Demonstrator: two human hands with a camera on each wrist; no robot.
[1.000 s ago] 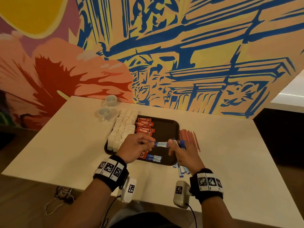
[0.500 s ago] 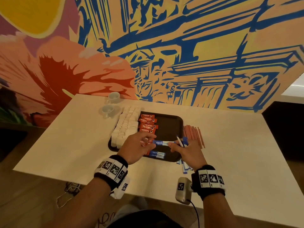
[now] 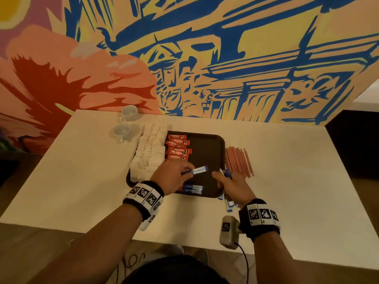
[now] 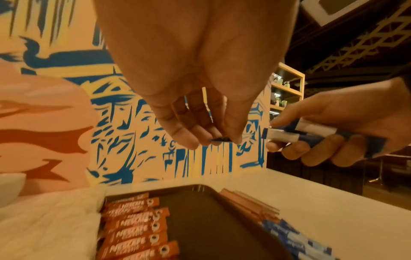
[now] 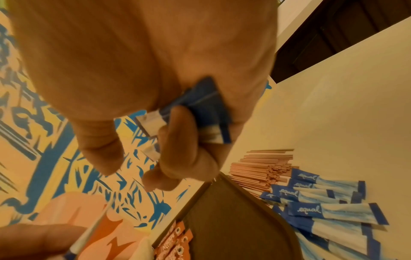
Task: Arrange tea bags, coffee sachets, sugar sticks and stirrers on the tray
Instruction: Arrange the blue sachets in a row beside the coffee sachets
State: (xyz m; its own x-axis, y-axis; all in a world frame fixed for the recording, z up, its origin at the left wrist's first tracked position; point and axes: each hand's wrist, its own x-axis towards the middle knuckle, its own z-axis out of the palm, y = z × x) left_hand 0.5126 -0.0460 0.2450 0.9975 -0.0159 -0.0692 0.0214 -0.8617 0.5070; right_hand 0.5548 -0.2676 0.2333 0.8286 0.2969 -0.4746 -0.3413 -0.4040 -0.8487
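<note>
A dark brown tray (image 3: 211,152) holds white tea bags (image 3: 149,148) along its left side and red Nescafe coffee sachets (image 3: 178,147) beside them. Two blue and white sugar sticks (image 3: 193,189) lie at the tray's near edge. My left hand (image 3: 185,170) pinches one sugar stick (image 3: 198,170) above the tray's middle. My right hand (image 3: 222,177) grips a small bundle of sugar sticks (image 5: 200,112) over the tray's right near corner. More sugar sticks (image 5: 329,207) lie loose on the table right of the tray, next to a heap of thin stirrers (image 3: 238,160).
Two small white cups (image 3: 125,123) stand on the table left of the tray's far corner. The white table (image 3: 297,181) abuts a painted mural wall (image 3: 205,58). A dark cabinet (image 3: 352,140) stands at the far right.
The hands have drawn apart: the left hand now holds the sugar stick alone, and the right hand has let go of its other end while keeping its bundle.
</note>
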